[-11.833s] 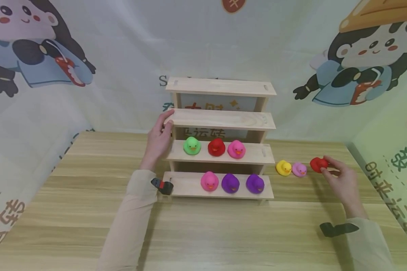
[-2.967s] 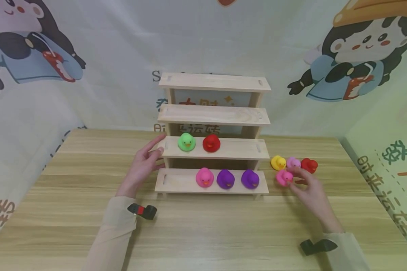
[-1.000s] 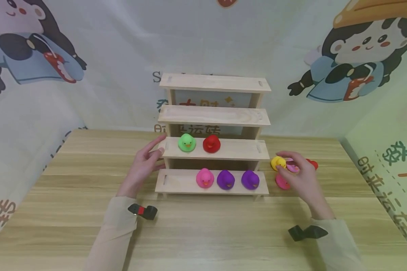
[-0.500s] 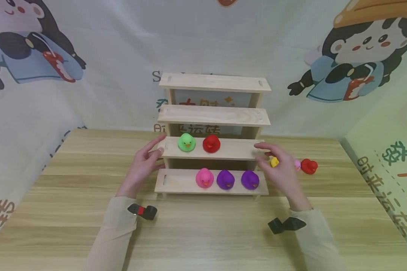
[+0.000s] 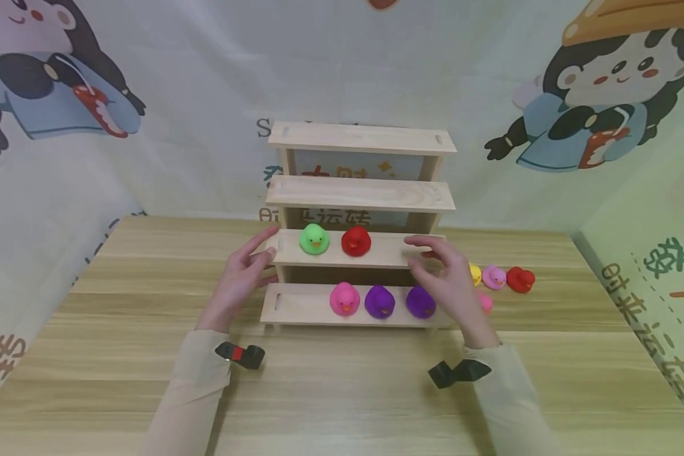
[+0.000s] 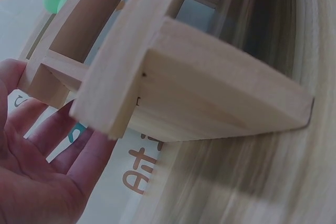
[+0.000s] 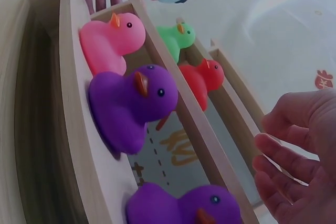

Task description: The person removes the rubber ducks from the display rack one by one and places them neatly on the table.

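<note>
A pale wooden stepped shelf (image 5: 361, 193) stands on the table with rubber ducks on its two lower steps. My left hand (image 5: 236, 278) touches the left end of the second step from the bottom, thumb and fingers extended around the board's end. My right hand (image 5: 447, 282) hovers over the right part of that step, fingers loosely bent, nothing between them. To its left sit a red duck (image 5: 356, 241) and a green duck (image 5: 315, 239). Below are a pink duck (image 5: 344, 299), a purple duck (image 5: 379, 301) and another purple duck (image 7: 184, 205), partly behind my right hand in the head view.
Right of the shelf, a yellow duck (image 5: 475, 274), a light purple duck (image 5: 494, 277) and a red duck (image 5: 520, 279) form a row on the table (image 5: 342, 386). A pink duck (image 5: 486, 303) lies before them, mostly hidden by my right hand. A printed cloth (image 5: 205, 95) hangs behind.
The second step's pink duck now lies on the table among the others, where the first red duck was also set down. My right hand let go and moved left over that step.
</note>
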Available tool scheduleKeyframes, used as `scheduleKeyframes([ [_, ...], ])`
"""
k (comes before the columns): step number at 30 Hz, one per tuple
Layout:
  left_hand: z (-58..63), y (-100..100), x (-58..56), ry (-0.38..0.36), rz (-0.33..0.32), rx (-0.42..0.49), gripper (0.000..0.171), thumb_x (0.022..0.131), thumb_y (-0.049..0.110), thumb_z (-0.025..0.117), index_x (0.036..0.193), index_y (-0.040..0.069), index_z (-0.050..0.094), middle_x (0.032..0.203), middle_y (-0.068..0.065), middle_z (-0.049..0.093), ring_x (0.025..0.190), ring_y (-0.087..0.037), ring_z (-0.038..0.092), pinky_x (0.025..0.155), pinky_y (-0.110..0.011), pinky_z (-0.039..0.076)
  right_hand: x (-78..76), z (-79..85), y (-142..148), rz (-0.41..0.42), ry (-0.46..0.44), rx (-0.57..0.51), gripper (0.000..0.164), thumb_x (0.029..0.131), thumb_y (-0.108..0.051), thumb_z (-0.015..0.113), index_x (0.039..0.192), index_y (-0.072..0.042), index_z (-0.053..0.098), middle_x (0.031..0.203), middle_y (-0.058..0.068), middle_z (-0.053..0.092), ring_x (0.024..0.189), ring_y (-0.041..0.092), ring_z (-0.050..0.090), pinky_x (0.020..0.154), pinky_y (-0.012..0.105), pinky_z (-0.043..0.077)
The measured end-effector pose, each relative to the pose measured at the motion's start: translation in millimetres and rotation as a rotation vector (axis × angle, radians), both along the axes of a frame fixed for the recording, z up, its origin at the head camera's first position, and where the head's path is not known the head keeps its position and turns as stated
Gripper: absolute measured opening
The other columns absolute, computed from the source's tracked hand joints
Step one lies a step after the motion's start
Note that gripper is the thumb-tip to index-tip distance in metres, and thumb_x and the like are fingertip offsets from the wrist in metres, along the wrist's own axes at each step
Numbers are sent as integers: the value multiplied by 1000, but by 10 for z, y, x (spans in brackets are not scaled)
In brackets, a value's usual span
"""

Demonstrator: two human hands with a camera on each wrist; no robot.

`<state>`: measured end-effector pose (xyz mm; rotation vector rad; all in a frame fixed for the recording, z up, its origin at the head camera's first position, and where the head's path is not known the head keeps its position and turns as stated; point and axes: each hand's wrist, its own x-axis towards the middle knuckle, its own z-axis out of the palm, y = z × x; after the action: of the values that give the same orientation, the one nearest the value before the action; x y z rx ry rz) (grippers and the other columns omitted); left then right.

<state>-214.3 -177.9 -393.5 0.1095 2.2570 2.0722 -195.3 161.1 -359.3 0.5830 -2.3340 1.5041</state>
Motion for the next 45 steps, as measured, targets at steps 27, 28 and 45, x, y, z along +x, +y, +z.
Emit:
scheduleKeyframes([
  [27, -12, -6, -21, 9, -19, 31, 48, 104, 18, 45, 151, 20, 37, 140, -23, 47, 120, -37, 53, 89, -47, 50, -229, 64, -554, 76, -145, 161, 57, 86, -18, 76, 138, -7, 54, 132, 11, 58, 121, 26, 53, 100, 39, 43],
  [28, -18, -9, -24, 11, -19, 35, 48, 104, 18, 45, 151, 19, 37, 141, -23, 46, 120, -38, 52, 89, -47, 50, -232, 55, -567, 74, -143, 166, 58, 85, -18, 76, 138, -8, 54, 133, 11, 57, 121, 26, 52, 100, 38, 43],
  [45, -39, -18, -33, 1, -17, 35, 48, 103, 19, 46, 150, 22, 37, 142, -21, 46, 121, -36, 52, 88, -46, 50, -233, -5, -618, 32, -121, 111, 45, 87, -15, 74, 129, -9, 60, 124, 8, 61, 115, 22, 53, 98, 38, 43],
])
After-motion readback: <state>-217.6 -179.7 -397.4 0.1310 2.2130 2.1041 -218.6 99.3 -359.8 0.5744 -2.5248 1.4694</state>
